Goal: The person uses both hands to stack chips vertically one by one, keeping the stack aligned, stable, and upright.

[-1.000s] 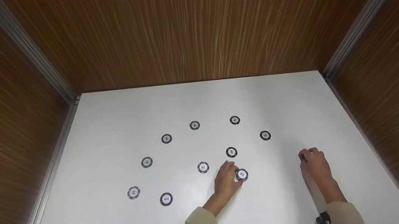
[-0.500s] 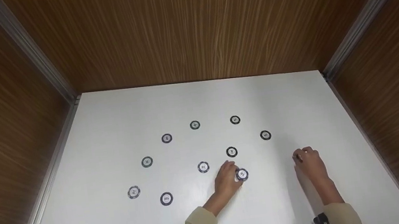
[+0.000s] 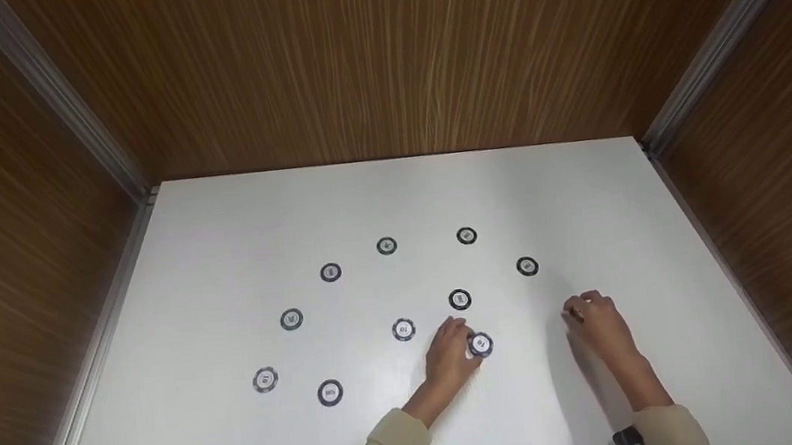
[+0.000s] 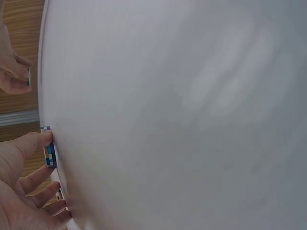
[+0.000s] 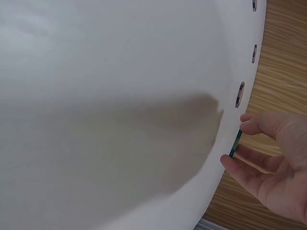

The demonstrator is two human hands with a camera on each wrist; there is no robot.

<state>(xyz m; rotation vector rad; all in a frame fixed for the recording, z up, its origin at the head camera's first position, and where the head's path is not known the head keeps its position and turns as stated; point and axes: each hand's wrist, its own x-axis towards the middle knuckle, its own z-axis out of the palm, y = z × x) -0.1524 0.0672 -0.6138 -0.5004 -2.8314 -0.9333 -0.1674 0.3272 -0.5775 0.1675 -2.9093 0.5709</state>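
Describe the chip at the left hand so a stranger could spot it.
On the white table, find the left hand, the one nearer the middle. Pinched between its thumb and fingers is a round chip with a dark rim and pale centre. Unlike the chips lying loose nearby, it is gripped by this hand.

Free counter [image 3: 526,388] runs between the left fingers [image 3: 446,329] and right fingers [image 3: 593,297] — a black chip [image 3: 527,266] sits at the gap's far end. A second chip [image 3: 460,299] lies just beyond the left fingers, a third chip [image 3: 403,330] beside them; wooden panels [image 3: 376,58] bar back and sides.
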